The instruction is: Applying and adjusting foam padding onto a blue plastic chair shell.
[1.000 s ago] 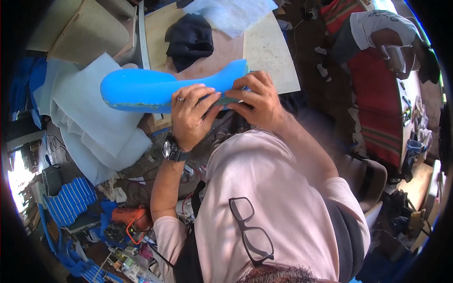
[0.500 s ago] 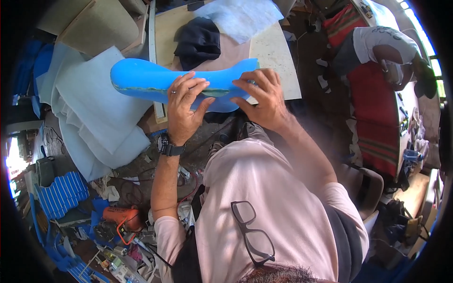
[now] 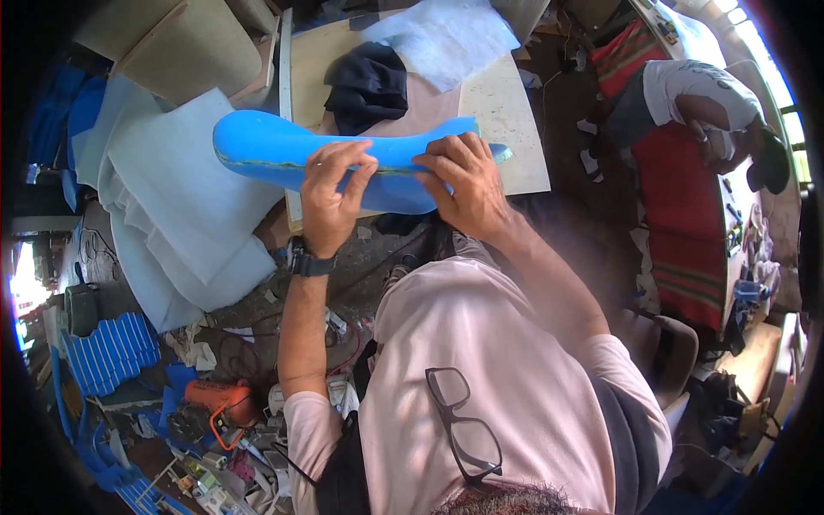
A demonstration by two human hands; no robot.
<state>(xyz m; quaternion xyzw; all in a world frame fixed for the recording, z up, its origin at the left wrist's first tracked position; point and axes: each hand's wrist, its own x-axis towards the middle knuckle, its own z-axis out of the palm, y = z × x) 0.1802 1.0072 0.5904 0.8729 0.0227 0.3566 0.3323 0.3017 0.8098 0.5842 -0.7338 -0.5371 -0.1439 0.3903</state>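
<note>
Two hands are on the blue foam (image 3: 283, 150), a long curved piece held level in front of my chest, over the near edge of the board (image 3: 506, 129). In the last second it has come up a little and its left end has swung further out over the white sheets (image 3: 172, 180); my grip has slid along with it, so I judge I am working along the greenish seam that runs down its length rather than shifting the piece elsewhere.

My left hand (image 3: 330, 193) wraps the middle from below, fingers curled over the top edge and pressing on the seam, thumb hidden behind. My right hand (image 3: 463, 184) has closed in just beside it, fingers bent and pinching the foam near its narrow right end; the two hands are nearer each other than they were.

A dark cloth (image 3: 369, 81) lies on the board beyond the foam, apart from it. An orange power tool (image 3: 215, 399) lies among clutter on the floor by my left elbow. Another person (image 3: 695, 94) sits well off to the right by a red striped cloth (image 3: 682, 223).
</note>
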